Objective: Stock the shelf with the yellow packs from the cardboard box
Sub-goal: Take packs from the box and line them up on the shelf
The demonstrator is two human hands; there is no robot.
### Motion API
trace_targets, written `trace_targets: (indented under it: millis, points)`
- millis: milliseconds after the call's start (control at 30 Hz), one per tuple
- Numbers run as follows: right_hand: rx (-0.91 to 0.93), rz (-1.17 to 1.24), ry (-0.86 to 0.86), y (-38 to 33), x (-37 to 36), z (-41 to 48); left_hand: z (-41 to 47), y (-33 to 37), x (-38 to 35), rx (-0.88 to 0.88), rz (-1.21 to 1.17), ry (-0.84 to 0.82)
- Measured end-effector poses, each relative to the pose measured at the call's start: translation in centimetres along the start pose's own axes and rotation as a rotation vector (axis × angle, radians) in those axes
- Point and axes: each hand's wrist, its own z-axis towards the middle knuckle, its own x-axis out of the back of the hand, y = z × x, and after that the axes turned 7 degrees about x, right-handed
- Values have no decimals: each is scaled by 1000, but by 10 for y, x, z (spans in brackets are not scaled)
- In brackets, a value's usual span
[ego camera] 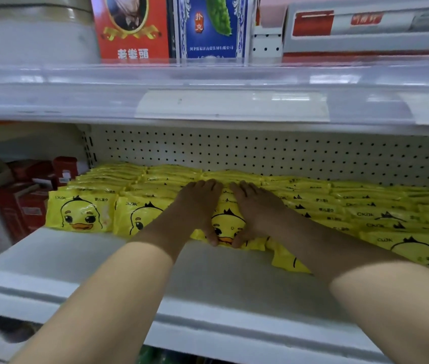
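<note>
My left hand (197, 206) and right hand (256, 208) grip one yellow duck-printed plastic pack (227, 228), fingers curled over it. I judge the white metal shelf (208, 279) nearly stocked, with front space left.

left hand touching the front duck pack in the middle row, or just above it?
Touching. Head view: the left hand has its thumb pressed on the front of the yellow pack, fingers draped over its top; no gap.

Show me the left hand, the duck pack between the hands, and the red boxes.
left hand (197, 204), head view, back of the hand.
yellow duck pack (229, 224), head view, duck face between the thumbs.
red boxes (32, 206), head view, one box's front.
</note>
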Motion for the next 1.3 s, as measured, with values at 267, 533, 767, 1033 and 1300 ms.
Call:
trace_targets:
  millis: [267, 533, 767, 1033, 1300]
  points:
    - [-1, -12, 31, 1, 1, 1, 8, -4, -4, -29, -27, -13]
    - [1, 2, 33, 2, 1, 0, 6, -3, -1, -18, -23, -40]
    - [2, 0, 60, 2, 1, 0, 8, -6, -3, -15, -49, -49]
    - [1, 3, 51, 5, 1, 5, 14, -7, -5, -2, -59, -59]
    - [2, -1, 61, 4, -2, 4, 12, -8, -5, -21, -53, -66]
